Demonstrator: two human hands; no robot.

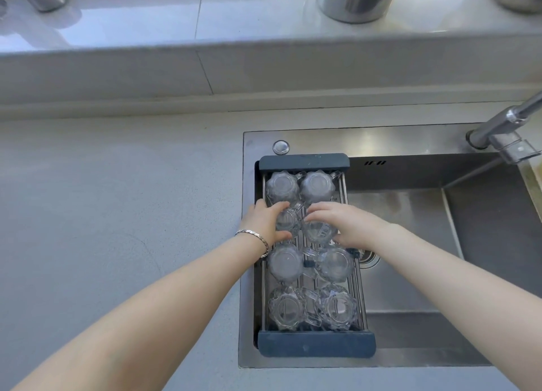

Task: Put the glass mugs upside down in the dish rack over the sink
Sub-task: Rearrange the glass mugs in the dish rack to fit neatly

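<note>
Grey bench [117, 214] runs left of a steel sink [410, 244]; dish rack [316, 345] spans the sink's left end. Nearest row: two glass mugs inverted, next row [286, 263] likewise. Third row: left hand [265, 222] has its grip closed round a mug [289, 222]; right hand [346, 223] closed round its neighbour [318, 232]. Far row [315, 185] full. Judgement: last pair being seated; next, release cleanly without knocking adjacent glass. Mugs sit nearly touching and close to the side rails; free room lies upward and right over the basin. Faucet [504, 132] well apart.

L hand [265, 225] fingers curled, R hand [350, 229] same
</note>
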